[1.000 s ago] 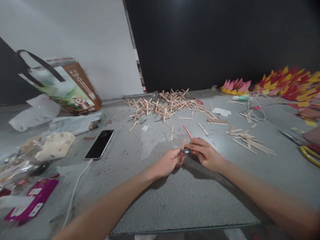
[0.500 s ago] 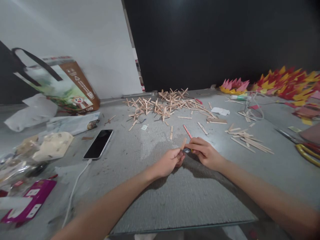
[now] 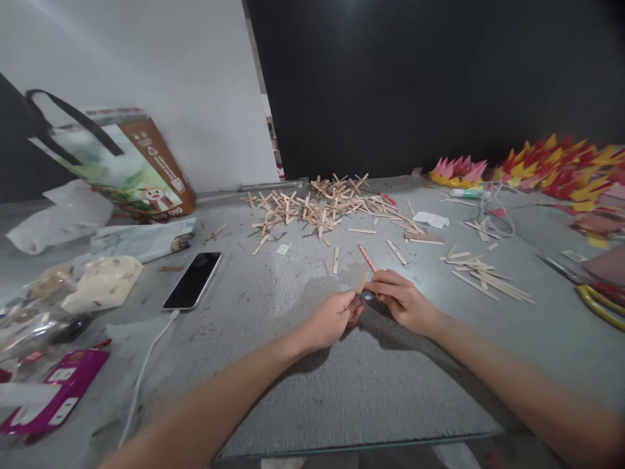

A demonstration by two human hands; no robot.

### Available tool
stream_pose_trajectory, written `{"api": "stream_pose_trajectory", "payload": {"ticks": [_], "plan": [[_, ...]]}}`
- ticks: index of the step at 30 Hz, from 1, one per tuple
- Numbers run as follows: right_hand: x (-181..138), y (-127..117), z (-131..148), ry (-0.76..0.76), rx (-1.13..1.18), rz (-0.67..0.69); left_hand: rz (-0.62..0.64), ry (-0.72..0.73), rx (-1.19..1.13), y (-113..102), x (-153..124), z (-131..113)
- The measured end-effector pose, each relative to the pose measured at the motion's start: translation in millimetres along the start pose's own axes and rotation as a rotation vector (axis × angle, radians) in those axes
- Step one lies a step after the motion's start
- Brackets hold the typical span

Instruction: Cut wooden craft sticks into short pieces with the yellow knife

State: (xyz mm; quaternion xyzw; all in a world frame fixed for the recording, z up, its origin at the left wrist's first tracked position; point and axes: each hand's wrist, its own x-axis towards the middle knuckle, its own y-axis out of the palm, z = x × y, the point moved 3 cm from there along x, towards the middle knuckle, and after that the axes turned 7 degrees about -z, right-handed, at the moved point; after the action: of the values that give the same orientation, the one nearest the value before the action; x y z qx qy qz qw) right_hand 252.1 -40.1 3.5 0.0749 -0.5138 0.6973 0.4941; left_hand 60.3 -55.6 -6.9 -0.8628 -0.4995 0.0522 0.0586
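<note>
My left hand (image 3: 334, 318) is closed around a wooden craft stick (image 3: 362, 281), whose end points up and away from me. Close against it, my right hand (image 3: 403, 301) has its thumb and fingers pinched together. A small dark object (image 3: 368, 296) with a lighter face shows between the two hands, at the right fingertips; its kind I cannot make out. Just beyond the right fingers is a red-and-white striped rod (image 3: 367, 256), partly hidden by that hand. A single craft stick (image 3: 336, 259) lies flat past my left hand.
Crossed craft sticks (image 3: 303, 212) are heaped at the back; loose sticks (image 3: 488, 277) lie right. Yellow-handled scissors (image 3: 598, 303) and paper flowers (image 3: 547, 166) are farther right. A phone (image 3: 193, 281) with a cable (image 3: 149, 368), a shopping bag (image 3: 141, 166) and plastic packets (image 3: 58, 391) occupy the left.
Both hands keep nearly the same pose, close together, with the stick shifted very slightly. The whole view has moved a little.
</note>
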Motion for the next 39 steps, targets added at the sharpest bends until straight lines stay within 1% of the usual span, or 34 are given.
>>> {"api": "stream_pose_trajectory", "payload": {"ticks": [4,9,15,18,23,25,29,32,35,39], "plan": [[0.4,1.2,0.4,0.009,-0.009,0.001,-0.018,0.007,-0.015,1.6,1.7,1.0],[0.0,2.1,2.2,-0.003,-0.014,-0.004,-0.061,-0.024,0.032,2.9,4.2,1.9],[0.1,0.5,1.5,-0.005,-0.050,-0.015,-0.032,-0.009,-0.041,1.9,0.8,2.5],[-0.8,0.7,0.4,0.009,-0.055,-0.009,-0.037,-0.011,-0.055,1.0,-0.2,1.9],[-2.1,3.3,0.0,0.001,-0.062,-0.007,-0.080,0.034,0.077,2.0,0.8,0.2],[-1.9,4.3,0.0,-0.002,-0.067,-0.004,-0.091,0.050,0.097,2.5,1.2,0.5],[-0.5,3.3,-0.1,0.004,-0.046,0.003,-0.062,0.006,0.001,1.9,0.7,1.3],[0.4,1.3,0.2,0.008,-0.028,0.000,-0.026,0.009,-0.046,0.8,-0.6,-0.4],[0.8,1.8,0.4,0.008,-0.020,0.002,-0.021,0.013,-0.050,0.7,-0.8,-1.3],[0.9,4.3,1.0,-0.012,-0.015,-0.003,-0.042,-0.020,-0.033,0.9,0.0,0.3]]}}
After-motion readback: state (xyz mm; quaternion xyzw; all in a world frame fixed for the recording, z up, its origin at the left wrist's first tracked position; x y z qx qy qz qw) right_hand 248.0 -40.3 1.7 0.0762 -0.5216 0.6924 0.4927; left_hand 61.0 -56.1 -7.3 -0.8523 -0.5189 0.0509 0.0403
